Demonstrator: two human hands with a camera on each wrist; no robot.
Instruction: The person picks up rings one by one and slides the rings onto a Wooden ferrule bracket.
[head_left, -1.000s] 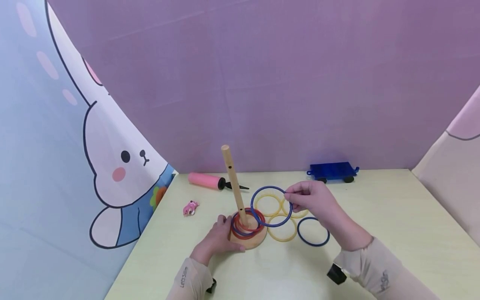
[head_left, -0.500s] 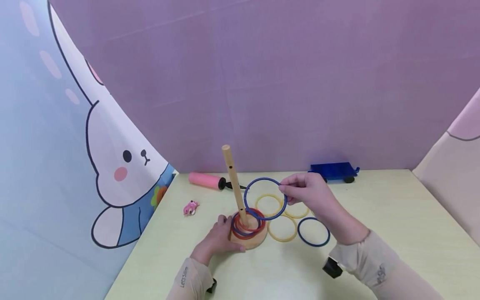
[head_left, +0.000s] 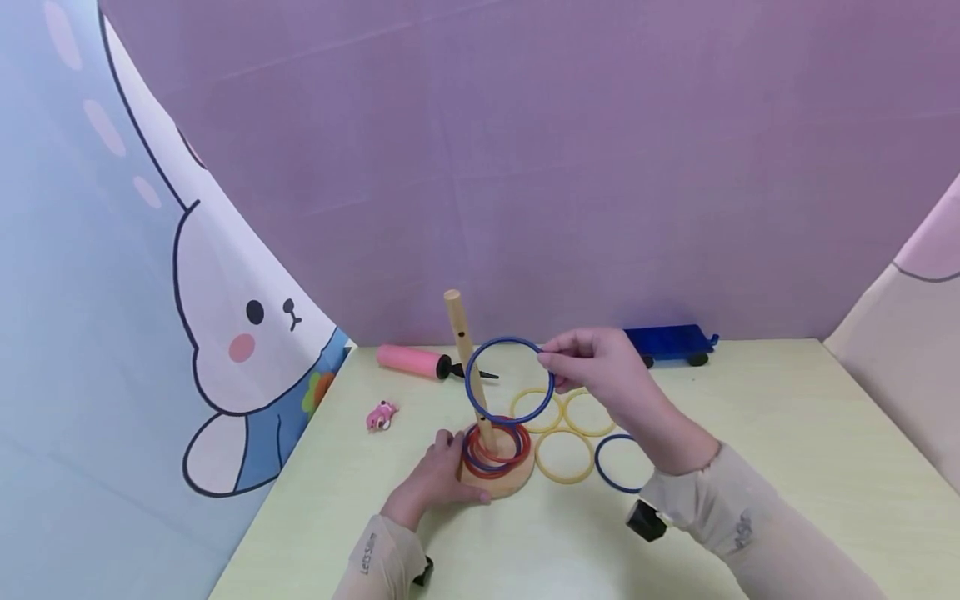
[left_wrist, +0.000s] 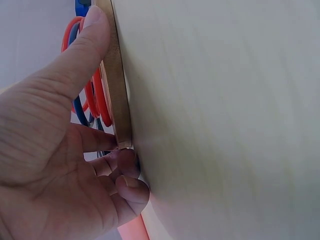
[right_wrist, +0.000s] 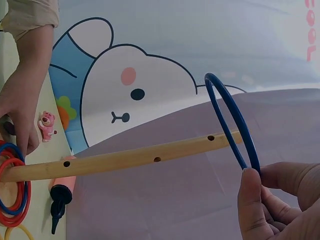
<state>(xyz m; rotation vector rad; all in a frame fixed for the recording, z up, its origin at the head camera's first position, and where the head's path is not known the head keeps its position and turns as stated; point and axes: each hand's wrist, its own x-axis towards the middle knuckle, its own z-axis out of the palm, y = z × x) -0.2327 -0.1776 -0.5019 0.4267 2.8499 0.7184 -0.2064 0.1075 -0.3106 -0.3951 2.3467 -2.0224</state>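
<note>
At table centre, we see the right hand (head_left: 600,367) pinching the thin blue plastic ring (head_left: 510,381), now raised toward eleven o'clock against the wooden peg (head_left: 467,367); the left hand (head_left: 435,475) still grips the round wooden base (head_left: 504,483).

Two hands: left grip (head_left: 438,475), right grip (head_left: 600,371). One wooden peg (head_left: 467,367) on one round base (head_left: 498,483). Yellow rings (head_left: 564,457) on the bench (head_left: 750,467): three. Blue rings: one held (head_left: 510,381), one lying flat (head_left: 617,464), at least one on the peg. Red rings (head_left: 495,446) on the peg: exact count unclear. One pink pump (head_left: 412,362), one blue cart (head_left: 671,342), one small pink toy (head_left: 381,415).
</note>
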